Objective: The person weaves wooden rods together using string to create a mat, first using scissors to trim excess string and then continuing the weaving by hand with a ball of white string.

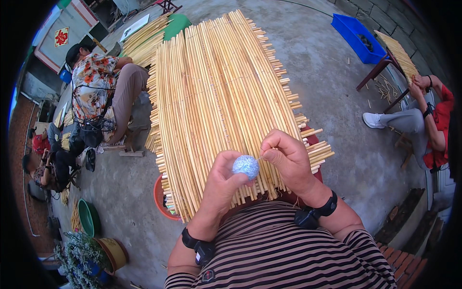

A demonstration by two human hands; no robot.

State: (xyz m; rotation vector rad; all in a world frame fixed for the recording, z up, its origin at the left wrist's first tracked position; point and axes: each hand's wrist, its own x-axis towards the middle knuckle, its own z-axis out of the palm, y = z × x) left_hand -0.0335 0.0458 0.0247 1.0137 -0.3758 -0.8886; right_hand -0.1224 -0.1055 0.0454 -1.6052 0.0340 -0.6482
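A mat of pale straw-coloured stalks (216, 82), crossed by rows of stitching, lies in front of me with ragged ends along both sides. My left hand (220, 184) is closed round a ball of light blue thread (246, 167), just above the mat's near end. To its right, my right hand (287, 162) pinches a thin strand that runs toward the ball, its thumb and forefinger together over the stalks.
Co-workers sit at the left (91, 86) and at the right (433, 125), the latter by another mat (397, 52). A blue crate (351, 33) is at upper right; an orange basin (162, 198), green tub (89, 216) and potted plant (79, 260) are nearer, leftward.
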